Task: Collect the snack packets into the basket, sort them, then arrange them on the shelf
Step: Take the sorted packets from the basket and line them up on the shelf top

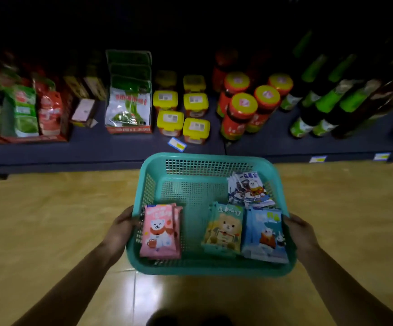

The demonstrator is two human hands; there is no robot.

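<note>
Left hand [122, 225]: grip closed on the teal basket [210, 267] left rim.
Right hand [300, 231]: grip closed on right rim.
Inside: pink packets [159, 232], blue packets [264, 236].

One head-worn camera looks forward and steeply down, close over the basket [208, 158], the shelf [97, 149] just beyond.
</note>
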